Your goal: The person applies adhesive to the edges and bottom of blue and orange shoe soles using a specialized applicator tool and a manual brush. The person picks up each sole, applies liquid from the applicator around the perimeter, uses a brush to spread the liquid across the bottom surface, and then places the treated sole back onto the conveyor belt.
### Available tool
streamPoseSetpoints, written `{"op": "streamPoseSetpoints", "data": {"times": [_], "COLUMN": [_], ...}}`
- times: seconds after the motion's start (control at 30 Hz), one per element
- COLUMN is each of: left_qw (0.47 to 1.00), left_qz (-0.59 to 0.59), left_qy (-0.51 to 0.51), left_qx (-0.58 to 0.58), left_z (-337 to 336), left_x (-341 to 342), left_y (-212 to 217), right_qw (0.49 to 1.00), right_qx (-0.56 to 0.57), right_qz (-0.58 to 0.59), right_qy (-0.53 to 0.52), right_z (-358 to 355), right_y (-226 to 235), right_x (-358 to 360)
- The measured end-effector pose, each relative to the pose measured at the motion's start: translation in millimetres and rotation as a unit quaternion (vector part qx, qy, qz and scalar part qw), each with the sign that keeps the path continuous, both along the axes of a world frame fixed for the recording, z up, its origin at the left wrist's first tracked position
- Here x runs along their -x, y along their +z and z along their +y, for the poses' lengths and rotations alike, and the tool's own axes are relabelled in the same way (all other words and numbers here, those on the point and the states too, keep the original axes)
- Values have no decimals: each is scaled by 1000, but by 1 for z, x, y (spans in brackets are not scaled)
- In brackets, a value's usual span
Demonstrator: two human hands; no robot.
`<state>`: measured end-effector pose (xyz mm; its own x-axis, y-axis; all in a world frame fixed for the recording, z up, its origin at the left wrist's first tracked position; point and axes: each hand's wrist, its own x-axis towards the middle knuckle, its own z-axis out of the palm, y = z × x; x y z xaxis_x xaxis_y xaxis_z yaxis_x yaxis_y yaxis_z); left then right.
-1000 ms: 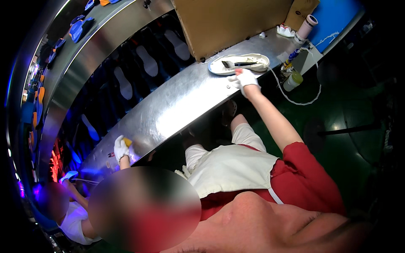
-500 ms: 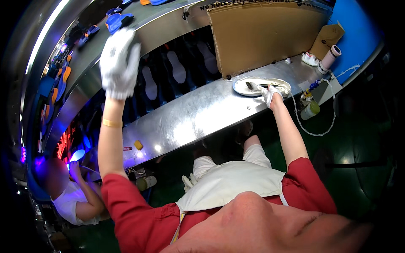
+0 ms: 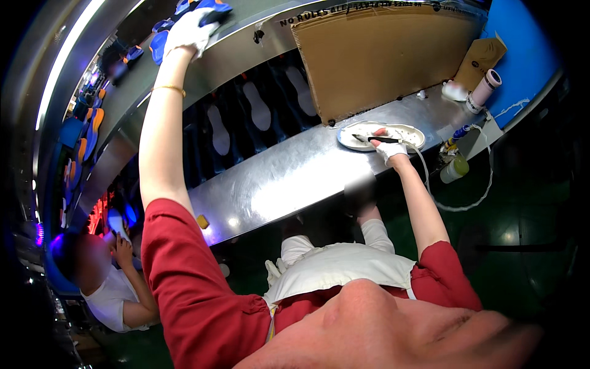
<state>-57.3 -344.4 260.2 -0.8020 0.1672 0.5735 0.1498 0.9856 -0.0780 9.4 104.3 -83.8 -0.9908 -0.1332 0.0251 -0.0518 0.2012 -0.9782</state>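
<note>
My left hand [image 3: 189, 34], in a white knit glove, is stretched out to the belt at the upper left. Its fingers are closed on the edge of a blue and orange shoe sole [image 3: 216, 5]. Another blue sole [image 3: 158, 47] lies beside that hand. At the right, my partly gloved right hand [image 3: 389, 150] grips a brush [image 3: 378, 139] with a dark handle. The brush tip is over a shallow white oval tray [image 3: 420, 134], stained inside, on the metal ledge. A white tube or cord runs down beside the tray.
Grey shoe soles [image 3: 255, 106] sit in a dark rack behind the metal ledge [image 3: 270, 178]. A cardboard sheet [image 3: 387, 61] stands behind the tray. A pink bottle [image 3: 484, 90] is at the right, a yellow block [image 3: 203, 221] at the ledge's left. Another person [image 3: 114, 295] works at the left.
My left hand has moved up and farther away onto the belt and closed on a sole. The brush in my right hand has turned and shifted slightly left over the tray.
</note>
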Motion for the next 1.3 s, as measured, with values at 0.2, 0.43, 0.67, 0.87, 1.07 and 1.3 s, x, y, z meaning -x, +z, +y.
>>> {"op": "streamPoseSetpoints", "data": {"times": [0.2, 0.43, 0.67, 0.87, 1.07, 1.3], "left_qw": [907, 518, 251, 80, 79, 136], "left_qz": [146, 146, -283, -271, -237, -134], "left_qy": [-164, -474, -433, -253, -272, -271], "left_qx": [-359, -697, -818, -925, -929, -944], "left_z": [33, 15, 104, 164, 173, 219], "left_x": [-98, -244, -258, -315, -327, -312], "left_y": [-5, 14, -115, -231, -231, -227], "right_qw": [997, 975, 969, 969, 975, 976], "right_qx": [24, 193, 239, 215, 129, 139], "right_qz": [62, 78, -9, 44, 63, 115], "right_qy": [-30, 71, 53, 112, 172, 122], "right_z": [-10, -14, -21, -50, -104, -113], "right_y": [15, 96, 136, 143, 149, 157], "right_x": [1, -76, -146, -188, -201, -194]}}
